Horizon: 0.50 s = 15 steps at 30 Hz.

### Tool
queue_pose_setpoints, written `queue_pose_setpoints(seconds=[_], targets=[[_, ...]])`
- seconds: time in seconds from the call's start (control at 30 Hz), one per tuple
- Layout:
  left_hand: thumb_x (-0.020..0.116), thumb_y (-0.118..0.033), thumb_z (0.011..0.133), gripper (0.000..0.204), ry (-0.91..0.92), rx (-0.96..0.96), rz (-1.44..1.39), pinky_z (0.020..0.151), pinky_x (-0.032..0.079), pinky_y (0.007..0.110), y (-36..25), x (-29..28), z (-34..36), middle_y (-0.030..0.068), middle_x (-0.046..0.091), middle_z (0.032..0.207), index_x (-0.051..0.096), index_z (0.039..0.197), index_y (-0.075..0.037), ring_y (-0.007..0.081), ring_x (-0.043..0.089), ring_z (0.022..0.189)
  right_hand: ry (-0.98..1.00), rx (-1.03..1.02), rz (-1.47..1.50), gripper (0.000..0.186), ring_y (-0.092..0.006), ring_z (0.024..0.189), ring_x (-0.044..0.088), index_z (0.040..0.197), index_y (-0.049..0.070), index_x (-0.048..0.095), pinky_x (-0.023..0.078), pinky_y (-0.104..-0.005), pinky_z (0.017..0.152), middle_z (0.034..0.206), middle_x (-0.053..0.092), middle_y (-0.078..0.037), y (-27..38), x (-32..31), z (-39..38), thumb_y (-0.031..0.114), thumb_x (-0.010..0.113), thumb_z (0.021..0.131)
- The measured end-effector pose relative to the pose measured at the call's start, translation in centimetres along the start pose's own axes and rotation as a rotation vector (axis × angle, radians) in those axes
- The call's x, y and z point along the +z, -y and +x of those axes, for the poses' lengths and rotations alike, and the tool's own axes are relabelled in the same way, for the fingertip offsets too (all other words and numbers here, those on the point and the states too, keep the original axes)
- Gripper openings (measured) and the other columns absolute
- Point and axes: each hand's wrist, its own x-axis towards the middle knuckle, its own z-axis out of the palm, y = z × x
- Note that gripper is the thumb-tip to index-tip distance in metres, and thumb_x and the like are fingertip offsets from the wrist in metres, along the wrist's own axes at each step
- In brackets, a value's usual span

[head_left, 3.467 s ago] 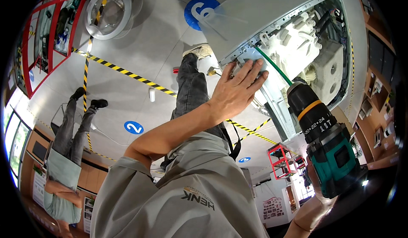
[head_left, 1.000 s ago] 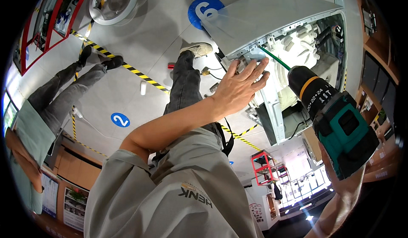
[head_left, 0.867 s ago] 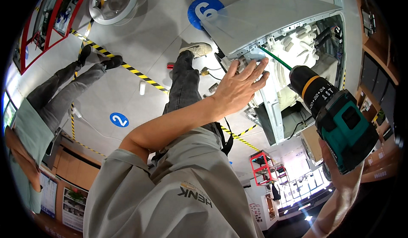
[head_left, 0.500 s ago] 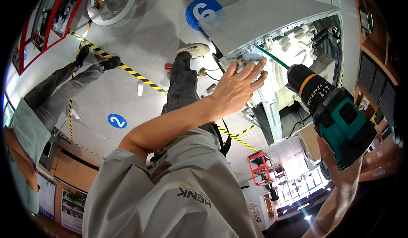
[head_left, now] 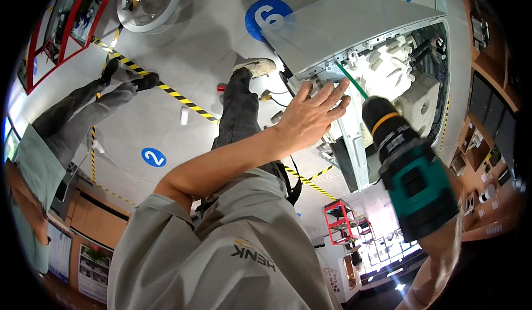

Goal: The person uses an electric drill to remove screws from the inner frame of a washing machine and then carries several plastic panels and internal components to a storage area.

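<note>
A teal-and-black cordless drill (head_left: pixel 418 185) is gripped in my right hand (head_left: pixel 443 241), which is mostly hidden behind the tool's body. From its chuck a long green bit (head_left: pixel 351 80) reaches up and left, its tip at the metal rim of an opened appliance cabinet (head_left: pixel 354 19). Whether the tip sits in a screw is too small to tell. My left hand (head_left: pixel 310 116) has its fingers spread beside the cabinet's edge strip (head_left: pixel 354 152), just below the bit's tip, and no held object shows in it. White inner parts (head_left: pixel 390 69) glare brightly inside the cabinet.
A round door with a clear bowl (head_left: pixel 149 2) lies on the floor at the far left. Yellow-and-black tape (head_left: pixel 183 99) crosses the floor. Another person's legs (head_left: pixel 83 110) are at left. My shoe (head_left: pixel 255 67) stands near the cabinet. A red rack (head_left: pixel 341 221) is behind, at right.
The drill body has swung left and downward with my right hand, while the bit's tip stays at the cabinet rim. My left hand keeps nearly the same place.
</note>
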Motion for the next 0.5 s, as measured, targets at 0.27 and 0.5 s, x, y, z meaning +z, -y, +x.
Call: queue_pose_setpoints(seconds=[0.27,0.5], targets=[[0.070,-0.029,0.073,0.056,-0.033,0.002,0.046,0.090,0.035,0.044,0.4,0.1,0.2,0.0065,0.032,0.147,0.053,0.126,-0.020,0.0218,0.035,0.121,-0.002,-0.034,-0.034,0.039,-0.0191,0.085,0.064,0.112,0.002,0.054,0.053,-0.0313,0.075,0.098,0.064,-0.011,-0.7,-0.1,0.2,0.007,0.072,0.077],[0.070,-0.027,0.073,0.057,-0.011,0.010,0.006,0.093,0.034,0.046,0.2,-0.1,-0.1,0.0084,0.026,0.150,0.054,0.127,-0.018,0.0238,0.035,0.122,0.029,-0.110,-0.128,0.038,-0.0180,0.084,0.063,0.110,0.001,0.055,0.051,-0.0304,0.075,0.096,0.064,-0.010,-2.1,-0.2,0.0,0.006,0.072,0.076]])
